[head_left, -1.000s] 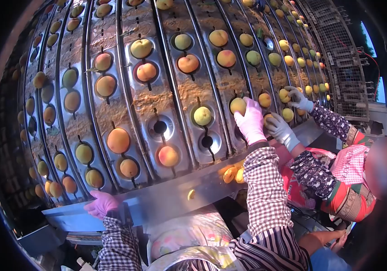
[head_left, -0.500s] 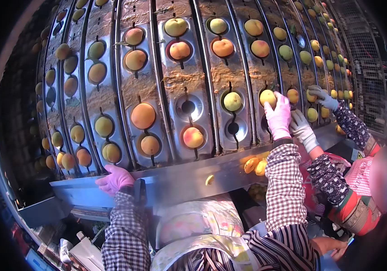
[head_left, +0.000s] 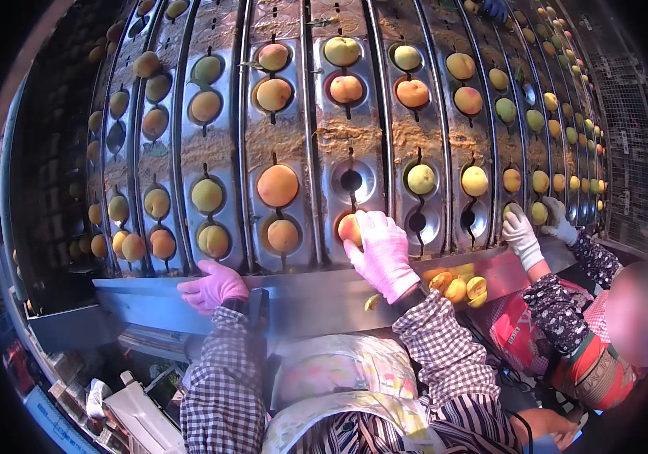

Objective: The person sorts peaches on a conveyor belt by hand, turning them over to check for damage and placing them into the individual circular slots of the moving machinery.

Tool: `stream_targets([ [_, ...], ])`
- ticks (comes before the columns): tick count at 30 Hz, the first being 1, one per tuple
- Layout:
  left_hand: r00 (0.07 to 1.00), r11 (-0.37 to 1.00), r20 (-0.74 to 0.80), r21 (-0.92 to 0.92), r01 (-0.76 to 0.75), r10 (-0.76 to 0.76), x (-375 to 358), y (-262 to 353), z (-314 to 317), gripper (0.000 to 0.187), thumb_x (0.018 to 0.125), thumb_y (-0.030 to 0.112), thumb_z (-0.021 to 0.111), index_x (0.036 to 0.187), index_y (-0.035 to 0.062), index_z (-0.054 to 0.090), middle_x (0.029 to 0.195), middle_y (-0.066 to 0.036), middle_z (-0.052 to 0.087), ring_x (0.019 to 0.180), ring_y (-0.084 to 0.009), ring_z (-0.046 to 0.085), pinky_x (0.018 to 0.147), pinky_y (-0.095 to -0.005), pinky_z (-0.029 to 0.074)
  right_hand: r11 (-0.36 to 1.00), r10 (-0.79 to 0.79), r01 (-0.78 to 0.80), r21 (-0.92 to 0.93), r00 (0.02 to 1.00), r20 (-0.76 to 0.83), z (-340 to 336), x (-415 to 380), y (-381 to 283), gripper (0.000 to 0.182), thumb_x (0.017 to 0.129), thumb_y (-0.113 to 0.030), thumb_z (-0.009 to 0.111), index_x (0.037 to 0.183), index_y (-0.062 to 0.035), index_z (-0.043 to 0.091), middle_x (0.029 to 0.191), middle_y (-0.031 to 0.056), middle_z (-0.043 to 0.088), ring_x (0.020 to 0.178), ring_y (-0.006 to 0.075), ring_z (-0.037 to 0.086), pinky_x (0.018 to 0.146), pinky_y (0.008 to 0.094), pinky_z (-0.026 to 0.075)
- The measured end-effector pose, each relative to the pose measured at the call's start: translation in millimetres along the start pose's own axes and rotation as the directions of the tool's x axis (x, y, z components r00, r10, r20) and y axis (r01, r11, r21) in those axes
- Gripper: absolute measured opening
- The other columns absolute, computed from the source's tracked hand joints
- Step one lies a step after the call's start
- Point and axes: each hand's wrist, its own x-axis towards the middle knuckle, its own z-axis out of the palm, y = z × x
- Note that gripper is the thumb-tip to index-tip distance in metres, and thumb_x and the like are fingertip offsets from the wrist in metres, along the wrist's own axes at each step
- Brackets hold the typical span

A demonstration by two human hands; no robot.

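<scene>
My left hand (head_left: 214, 286), in a pink glove, rests by the metal ledge (head_left: 301, 291) with its fingers spread and nothing in it. With its fingers on a red-yellow peach (head_left: 349, 228), my right hand (head_left: 380, 253), also pink-gloved, reaches over the lower cup of a metal tray lane. Above it, the upper cup (head_left: 351, 180) of that lane holds no fruit. To its right a green-yellow peach (head_left: 421, 179) and a yellow peach (head_left: 474, 181) sit in upper cups, each over a bare cup. A large orange peach (head_left: 277, 185) lies in the lane to the left.
Cut fruit pieces (head_left: 456, 289) lie on the ledge to the right of my right hand. At the right, a co-worker's white-gloved hands (head_left: 522, 238) touch the trays. More fruit-filled lanes stretch away on both sides. A wire mesh (head_left: 630, 136) stands at the far right.
My right hand has moved left and down from the yellow peach to the red-yellow one, leaving the yellow peach in its cup. The trays appear shifted right in view. The co-worker's hands have moved lower.
</scene>
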Motion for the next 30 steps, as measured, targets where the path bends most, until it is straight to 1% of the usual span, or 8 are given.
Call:
stream_targets([
  [3, 1.000, 1.000, 0.010, 0.006, 0.000, 0.000, -1, 2, -3, 0.089, 0.098, 0.061, 0.045, 0.157, -0.0004, 0.023, 0.158, -0.026, 0.033, 0.145, -0.0392, 0.036, 0.118, -0.0530, 0.028, 0.964, -0.262, 0.264, -0.004, 0.953, -0.151, 15, -10, 21, 0.062, 0.069, -0.015, 0.078, 0.127, -0.0110, 0.056, 0.123, 0.0095, 0.060, 0.118, 0.0318, 0.057, 0.094, 0.0455, 0.049],
  [7, 1.000, 1.000, 0.013, 0.016, 0.007, -0.007, -3, 4, -7, 0.089, 0.098, 0.062, 0.044, 0.157, -0.0007, 0.023, 0.158, -0.026, 0.032, 0.145, -0.0384, 0.036, 0.118, -0.0515, 0.029, 0.964, -0.266, 0.266, -0.010, 0.961, -0.072, 3, -3, 20, 0.061, 0.070, -0.018, 0.077, 0.127, -0.0095, 0.058, 0.126, 0.0114, 0.060, 0.119, 0.0334, 0.057, 0.097, 0.0480, 0.047],
  [12, 0.999, 1.000, 0.042, -0.003, 0.003, -0.003, 0, 3, -11, 0.088, 0.098, 0.059, 0.045, 0.157, -0.0012, 0.021, 0.159, -0.026, 0.030, 0.148, -0.0371, 0.031, 0.119, -0.0512, 0.027, 0.915, -0.384, 0.398, 0.071, 0.910, -0.153, -7, 37, -27, 0.058, 0.074, -0.023, 0.077, 0.127, -0.0070, 0.061, 0.132, 0.0131, 0.060, 0.124, 0.0325, 0.054, 0.098, 0.0482, 0.046],
  [16, 0.999, 0.999, 0.038, -0.042, -0.003, 0.005, 14, 3, -11, 0.087, 0.098, 0.057, 0.048, 0.157, -0.0010, 0.021, 0.159, -0.026, 0.029, 0.149, -0.0376, 0.030, 0.119, -0.0528, 0.025, 0.888, -0.458, 0.452, -0.086, 0.886, -0.078, 3, 86, -81, 0.061, 0.072, -0.020, 0.077, 0.131, -0.0131, 0.059, 0.136, 0.0132, 0.057, 0.122, 0.0321, 0.056, 0.097, 0.0476, 0.047],
  [17, 0.999, 0.999, 0.037, -0.049, -0.004, 0.006, 18, 2, -11, 0.087, 0.098, 0.057, 0.048, 0.157, -0.0010, 0.021, 0.159, -0.026, 0.029, 0.149, -0.0378, 0.030, 0.119, -0.0531, 0.025, 0.878, -0.463, 0.444, -0.180, 0.883, -0.079, 16, 97, -88, 0.062, 0.071, -0.019, 0.077, 0.131, -0.0149, 0.059, 0.135, 0.0126, 0.057, 0.118, 0.0321, 0.057, 0.095, 0.0479, 0.048],
  [20, 0.999, 0.997, -0.001, -0.068, -0.033, 0.033, 37, -1, 1, 0.087, 0.097, 0.056, 0.049, 0.157, -0.0011, 0.021, 0.159, -0.027, 0.029, 0.149, -0.0385, 0.029, 0.119, -0.0538, 0.025, 0.894, -0.415, 0.412, -0.179, 0.910, 0.022, 24, 115, -95, 0.067, 0.071, -0.021, 0.078, 0.134, -0.0121, 0.057, 0.134, 0.0167, 0.057, 0.118, 0.0358, 0.056, 0.095, 0.0484, 0.049],
  [24, 1.000, 0.997, -0.003, -0.079, -0.019, 0.019, 65, -5, 3, 0.088, 0.097, 0.054, 0.051, 0.157, -0.0017, 0.020, 0.158, -0.028, 0.029, 0.149, -0.0388, 0.028, 0.120, -0.0542, 0.024, 0.926, -0.376, 0.365, -0.100, 0.913, -0.158, 38, 105, -86, 0.068, 0.073, -0.030, 0.081, 0.135, -0.0133, 0.057, 0.129, 0.0132, 0.058, 0.112, 0.0350, 0.058, 0.091, 0.0489, 0.050],
  [30, 0.998, 0.997, 0.066, -0.076, 0.004, 0.001, 104, -4, -4, 0.091, 0.097, 0.054, 0.051, 0.158, -0.0021, 0.014, 0.160, -0.028, 0.023, 0.151, -0.0389, 0.025, 0.122, -0.0528, 0.021, 0.966, -0.236, 0.209, -0.154, 0.954, -0.182, 53, 98, -95, 0.074, 0.076, -0.036, 0.081, 0.142, -0.0140, 0.053, 0.134, 0.0123, 0.057, 0.117, 0.0338, 0.057, 0.097, 0.0469, 0.049],
])
